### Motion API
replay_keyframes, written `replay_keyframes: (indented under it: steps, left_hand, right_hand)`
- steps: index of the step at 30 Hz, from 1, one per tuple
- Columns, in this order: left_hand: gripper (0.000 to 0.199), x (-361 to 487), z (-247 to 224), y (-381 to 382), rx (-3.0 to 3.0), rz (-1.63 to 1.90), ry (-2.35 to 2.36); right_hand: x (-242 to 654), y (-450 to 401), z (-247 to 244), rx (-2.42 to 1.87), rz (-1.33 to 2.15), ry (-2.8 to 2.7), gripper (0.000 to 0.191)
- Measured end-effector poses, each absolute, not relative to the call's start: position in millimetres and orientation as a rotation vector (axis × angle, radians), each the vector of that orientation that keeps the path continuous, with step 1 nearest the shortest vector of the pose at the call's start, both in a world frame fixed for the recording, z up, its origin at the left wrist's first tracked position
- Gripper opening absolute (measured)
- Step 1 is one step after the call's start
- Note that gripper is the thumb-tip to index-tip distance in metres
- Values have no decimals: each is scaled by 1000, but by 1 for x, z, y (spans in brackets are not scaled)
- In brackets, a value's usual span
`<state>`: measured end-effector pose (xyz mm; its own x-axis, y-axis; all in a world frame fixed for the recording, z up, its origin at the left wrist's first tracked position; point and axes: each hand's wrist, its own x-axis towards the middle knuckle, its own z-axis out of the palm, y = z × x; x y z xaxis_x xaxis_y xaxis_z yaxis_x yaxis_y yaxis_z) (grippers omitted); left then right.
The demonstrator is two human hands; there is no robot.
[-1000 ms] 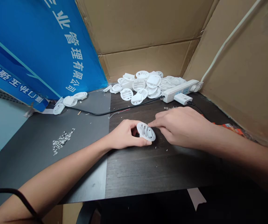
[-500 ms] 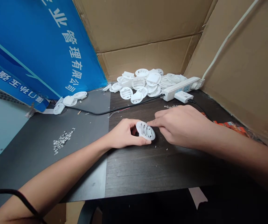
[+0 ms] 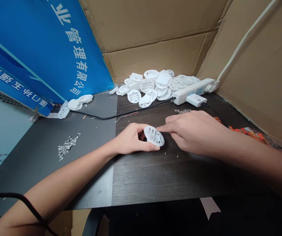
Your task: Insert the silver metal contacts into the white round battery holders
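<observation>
A round white plastic piece [image 3: 155, 137] with slots and small metal contacts is tilted up over the dark table. My left hand [image 3: 133, 139] grips it from the left, thumb along its lower edge and fingers behind it. My right hand [image 3: 188, 131] comes in from the right, its index fingertip against the piece's upper right edge. The other fingers of that hand are curled under; whether something small sits between them is hidden. Behind lies a heap of similar white pieces [image 3: 147, 86].
Small metal parts [image 3: 68, 146] lie at the left, and more [image 3: 183, 111] behind my right hand. A power strip [image 3: 193, 91] with a white adapter [image 3: 196, 100] stands at the back right. A black cable [image 3: 106, 118] crosses the table. Orange packets [image 3: 247, 132] lie at the right.
The view has shifted slightly. Both hands keep nearly the same pose around the white piece, the right index fingertip still at its upper edge.
</observation>
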<state>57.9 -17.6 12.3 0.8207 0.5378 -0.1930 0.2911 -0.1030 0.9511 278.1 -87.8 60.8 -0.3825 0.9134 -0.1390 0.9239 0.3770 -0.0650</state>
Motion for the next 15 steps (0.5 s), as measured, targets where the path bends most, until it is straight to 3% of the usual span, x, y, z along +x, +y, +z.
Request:
replay_keyframes:
  steps: [15]
  left_hand:
    - [38,61,15,-20,1633,258,631]
  right_hand:
    - [272,-91,60,1721,-169,2520,46]
